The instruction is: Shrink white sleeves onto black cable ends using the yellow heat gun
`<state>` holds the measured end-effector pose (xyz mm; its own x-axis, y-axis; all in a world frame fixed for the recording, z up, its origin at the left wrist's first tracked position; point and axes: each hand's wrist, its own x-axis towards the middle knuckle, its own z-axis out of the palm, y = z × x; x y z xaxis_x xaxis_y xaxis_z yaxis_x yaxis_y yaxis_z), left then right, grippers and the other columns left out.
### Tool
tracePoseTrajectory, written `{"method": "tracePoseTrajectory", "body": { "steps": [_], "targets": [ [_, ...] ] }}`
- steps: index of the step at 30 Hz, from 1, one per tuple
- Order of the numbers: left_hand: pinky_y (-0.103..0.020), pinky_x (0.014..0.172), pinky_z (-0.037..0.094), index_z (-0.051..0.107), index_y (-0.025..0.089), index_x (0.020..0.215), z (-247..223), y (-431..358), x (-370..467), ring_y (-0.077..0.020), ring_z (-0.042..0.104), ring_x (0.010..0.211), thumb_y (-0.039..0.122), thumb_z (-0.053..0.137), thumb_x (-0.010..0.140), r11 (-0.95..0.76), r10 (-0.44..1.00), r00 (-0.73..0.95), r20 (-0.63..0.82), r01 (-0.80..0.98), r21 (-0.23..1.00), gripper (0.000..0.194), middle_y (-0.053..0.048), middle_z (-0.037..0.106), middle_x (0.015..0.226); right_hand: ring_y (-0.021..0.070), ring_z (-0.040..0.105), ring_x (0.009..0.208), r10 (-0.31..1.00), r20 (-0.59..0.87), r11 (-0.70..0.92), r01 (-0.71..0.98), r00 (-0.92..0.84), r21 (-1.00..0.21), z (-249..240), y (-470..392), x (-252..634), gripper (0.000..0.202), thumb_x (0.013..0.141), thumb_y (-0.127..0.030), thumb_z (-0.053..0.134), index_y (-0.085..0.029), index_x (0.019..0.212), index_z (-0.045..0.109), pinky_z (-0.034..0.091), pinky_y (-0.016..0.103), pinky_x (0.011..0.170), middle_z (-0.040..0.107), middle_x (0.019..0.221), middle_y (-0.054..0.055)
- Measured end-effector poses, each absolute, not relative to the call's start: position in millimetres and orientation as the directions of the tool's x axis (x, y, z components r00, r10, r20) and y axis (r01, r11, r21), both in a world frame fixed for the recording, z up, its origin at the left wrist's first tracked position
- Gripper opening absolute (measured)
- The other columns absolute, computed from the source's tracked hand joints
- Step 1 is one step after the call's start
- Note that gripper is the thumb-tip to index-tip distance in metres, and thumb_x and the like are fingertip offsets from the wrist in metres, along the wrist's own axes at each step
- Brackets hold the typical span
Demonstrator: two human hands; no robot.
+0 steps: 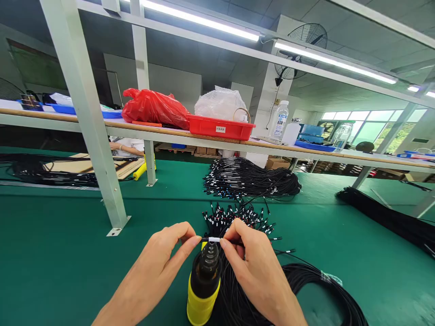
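A black cable with a white sleeve (pixel 214 239) is stretched level between my two hands. My left hand (pixel 163 262) pinches its left end between thumb and fingertips. On the other side of the sleeve, my right hand (pixel 256 267) pinches the cable. Just below the sleeve stands a yellow and black heat tool (pixel 204 290), its dark coiled nozzle pointing up. Behind my hands lies a bunch of black cable ends (pixel 234 217) with white and red marks. More black cable (pixel 234 294) runs down beside the tool, partly behind my right hand.
A large cable bundle (pixel 251 176) lies farther back on the green table (pixel 152 213). Coiled cable (pixel 333 294) rests at the lower right, dark cables (pixel 387 217) at far right. A white post (pixel 91 122) stands left. The shelf holds a red tray (pixel 220 128). Another person's arm (pixel 125 148) shows behind.
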<state>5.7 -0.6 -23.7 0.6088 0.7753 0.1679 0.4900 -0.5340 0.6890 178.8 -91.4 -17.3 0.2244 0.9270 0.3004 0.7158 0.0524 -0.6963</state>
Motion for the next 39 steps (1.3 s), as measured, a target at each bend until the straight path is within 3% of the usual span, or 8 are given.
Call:
{"method": "tracePoseTrajectory", "body": {
  "steps": [14, 19, 24, 31, 39],
  "targets": [
    [-0.023, 0.063, 0.040, 0.054, 0.025, 0.083, -20.1, -1.3, 4.8, -0.0163, 0.052, 0.073, 0.054, 0.041, 0.093, -0.561, 0.773, 0.584, 0.250, 0.443, 0.699, 0.033, 0.003, 0.060, 0.080, 0.0149, 0.057, 0.068, 0.924, 0.314, 0.083, 0.688, 0.217, -0.721, -13.3, -94.1, 183.5, 0.021, 0.093, -0.016, 0.052, -0.021, 0.076, 0.064, 0.038, 0.026, 0.062, 0.065, 0.074, -0.002],
    [-0.025, 0.058, 0.034, 0.044, 0.023, 0.067, -21.0, 1.4, 4.7, -0.0151, 0.043, 0.061, 0.058, 0.028, 0.096, -0.569, 0.773, 0.605, 0.194, 0.525, 0.633, 0.048, 0.004, 0.047, 0.065, 0.0143, 0.058, 0.071, 0.911, 0.364, 0.132, 0.695, 0.197, -0.706, -12.4, -94.2, 183.3, 0.021, 0.091, -0.010, 0.054, -0.021, 0.075, 0.064, 0.039, 0.025, 0.065, 0.065, 0.076, -0.003],
    [-0.026, 0.056, 0.031, 0.040, 0.023, 0.066, -22.9, 3.7, 5.9, -0.0154, 0.039, 0.060, 0.059, 0.026, 0.095, -0.568, 0.776, 0.608, 0.169, 0.555, 0.608, 0.049, 0.004, 0.042, 0.062, 0.0146, 0.057, 0.070, 0.908, 0.361, 0.125, 0.685, 0.212, -0.717, -13.7, -92.8, 183.4, 0.021, 0.092, -0.013, 0.052, -0.021, 0.076, 0.064, 0.039, 0.025, 0.065, 0.064, 0.076, -0.002],
    [-0.026, 0.062, 0.034, 0.051, 0.025, 0.076, -23.6, 2.8, 6.3, -0.0172, 0.045, 0.070, 0.061, 0.035, 0.092, -0.524, 0.795, 0.578, 0.184, 0.503, 0.687, 0.043, 0.003, 0.053, 0.073, 0.0140, 0.056, 0.069, 0.912, 0.342, 0.109, 0.671, 0.225, -0.733, -15.1, -90.7, 185.1, 0.020, 0.090, -0.010, 0.053, -0.021, 0.077, 0.064, 0.038, 0.026, 0.062, 0.063, 0.075, -0.003],
    [-0.027, 0.068, 0.037, 0.053, 0.027, 0.084, -24.7, 1.6, 5.2, -0.0179, 0.050, 0.079, 0.061, 0.042, 0.090, -0.472, 0.827, 0.540, 0.159, 0.511, 0.719, 0.037, 0.004, 0.056, 0.084, 0.0136, 0.056, 0.070, 0.908, 0.339, 0.095, 0.668, 0.245, -0.738, -21.8, -87.9, 187.2, 0.016, 0.086, -0.010, 0.058, -0.022, 0.077, 0.064, 0.038, 0.026, 0.062, 0.063, 0.075, -0.004]
  ]
}}
